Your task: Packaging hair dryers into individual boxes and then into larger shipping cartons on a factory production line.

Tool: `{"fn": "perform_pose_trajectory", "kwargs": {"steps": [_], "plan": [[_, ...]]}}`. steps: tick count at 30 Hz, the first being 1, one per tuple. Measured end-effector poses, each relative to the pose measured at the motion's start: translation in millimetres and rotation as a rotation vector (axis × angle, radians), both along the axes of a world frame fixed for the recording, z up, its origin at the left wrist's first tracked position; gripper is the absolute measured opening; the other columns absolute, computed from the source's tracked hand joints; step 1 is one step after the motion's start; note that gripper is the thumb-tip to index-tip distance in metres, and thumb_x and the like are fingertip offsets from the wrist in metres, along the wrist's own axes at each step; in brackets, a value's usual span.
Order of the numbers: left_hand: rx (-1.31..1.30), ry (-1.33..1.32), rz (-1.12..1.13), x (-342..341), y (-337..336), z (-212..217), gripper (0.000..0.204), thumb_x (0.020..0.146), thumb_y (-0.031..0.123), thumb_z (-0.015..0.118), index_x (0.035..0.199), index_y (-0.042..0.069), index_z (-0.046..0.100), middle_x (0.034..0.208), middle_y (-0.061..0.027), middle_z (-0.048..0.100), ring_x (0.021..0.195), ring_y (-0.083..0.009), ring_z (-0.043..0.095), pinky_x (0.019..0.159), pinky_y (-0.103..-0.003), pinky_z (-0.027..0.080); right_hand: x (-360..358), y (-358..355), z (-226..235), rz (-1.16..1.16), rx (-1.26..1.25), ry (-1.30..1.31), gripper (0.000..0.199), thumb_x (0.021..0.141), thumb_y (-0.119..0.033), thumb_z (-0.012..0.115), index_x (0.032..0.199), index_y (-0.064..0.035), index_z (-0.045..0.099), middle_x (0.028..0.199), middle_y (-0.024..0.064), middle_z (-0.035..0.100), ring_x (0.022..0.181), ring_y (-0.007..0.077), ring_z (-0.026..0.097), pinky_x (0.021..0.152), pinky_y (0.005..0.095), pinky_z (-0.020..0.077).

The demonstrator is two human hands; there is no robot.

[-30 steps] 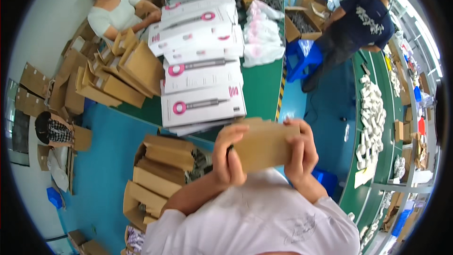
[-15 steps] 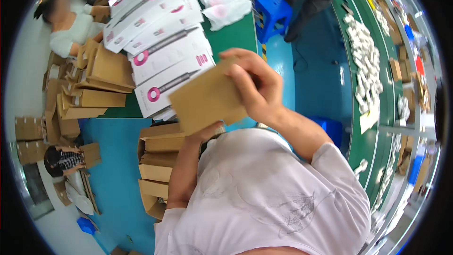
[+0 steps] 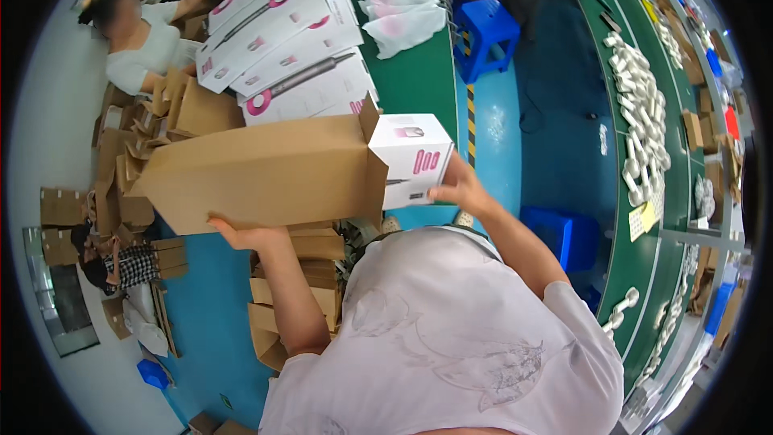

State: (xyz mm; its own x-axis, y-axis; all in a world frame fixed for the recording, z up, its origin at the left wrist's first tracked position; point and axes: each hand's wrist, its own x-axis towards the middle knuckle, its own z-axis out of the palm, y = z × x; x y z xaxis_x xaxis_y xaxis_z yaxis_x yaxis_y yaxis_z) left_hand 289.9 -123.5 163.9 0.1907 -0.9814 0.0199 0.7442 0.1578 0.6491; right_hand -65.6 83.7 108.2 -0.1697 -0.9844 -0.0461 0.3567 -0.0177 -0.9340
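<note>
Brown ctn at 9 o'clock; white box part-in, at 1. My L hand half-curled, holds ctn from below; R hand pinches box's outer end. Prob. light, stiff; box slick, grip edges, spare flaps.

Left forearm: bare, extended forward, leaning toward the person's left; wrist bent outward. Left hand: in a holding grip, one digit visible and pointing left, remainder hidden. Right forearm: bare, angled forward and inward. Right hand: likewise gripping, thumb pointing left, other fingers partly hidden. Hands well apart.
</note>
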Motion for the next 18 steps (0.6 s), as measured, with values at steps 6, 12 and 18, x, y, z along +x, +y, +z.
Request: {"fn": "perform_pose_trajectory", "kwargs": {"steps": [6, 12, 18], "plan": [[0.086, 0.052, 0.055, 33.2, 19.8, -32.6, 0.072, 0.112, 0.066, 0.047, 0.164, 0.017, 0.048, 0.162, -0.0080, 0.054, 0.146, -0.0349, 0.054, 0.118, -0.057, 0.049, 33.4, -21.0, 24.5, 0.032, 0.083, 0.090, 0.091, 0.081, -0.023, 0.102, 0.151, 0.0011, 0.051, 0.139, 0.0142, 0.069, 0.131, 0.0239, 0.066, 0.115, 0.0429, 0.0527], [-0.006, -0.037, 0.129, 79.0, 20.2, -32.6, 0.073, 0.110, 0.061, 0.054, 0.163, 0.011, 0.049, 0.158, -0.0112, 0.057, 0.142, -0.0356, 0.058, 0.116, -0.056, 0.051, 51.5, -28.1, 38.4, 0.042, 0.181, 0.054, 0.080, 0.081, -0.018, 0.100, 0.144, 0.0027, 0.055, 0.129, 0.0143, 0.072, 0.115, 0.0223, 0.073, 0.100, 0.0377, 0.0614], [0.005, 0.035, 0.316, 142.5, 5.3, -28.0, 0.070, 0.112, 0.057, 0.053, 0.160, 0.006, 0.051, 0.155, -0.0135, 0.060, 0.137, -0.0370, 0.061, 0.112, -0.054, 0.055, 48.5, -37.7, 41.2, 0.080, 0.191, 0.051, 0.077, 0.080, -0.027, 0.100, 0.139, 0.0022, 0.060, 0.118, 0.0107, 0.075, 0.100, 0.0179, 0.073, 0.087, 0.0337, 0.0628]]}}
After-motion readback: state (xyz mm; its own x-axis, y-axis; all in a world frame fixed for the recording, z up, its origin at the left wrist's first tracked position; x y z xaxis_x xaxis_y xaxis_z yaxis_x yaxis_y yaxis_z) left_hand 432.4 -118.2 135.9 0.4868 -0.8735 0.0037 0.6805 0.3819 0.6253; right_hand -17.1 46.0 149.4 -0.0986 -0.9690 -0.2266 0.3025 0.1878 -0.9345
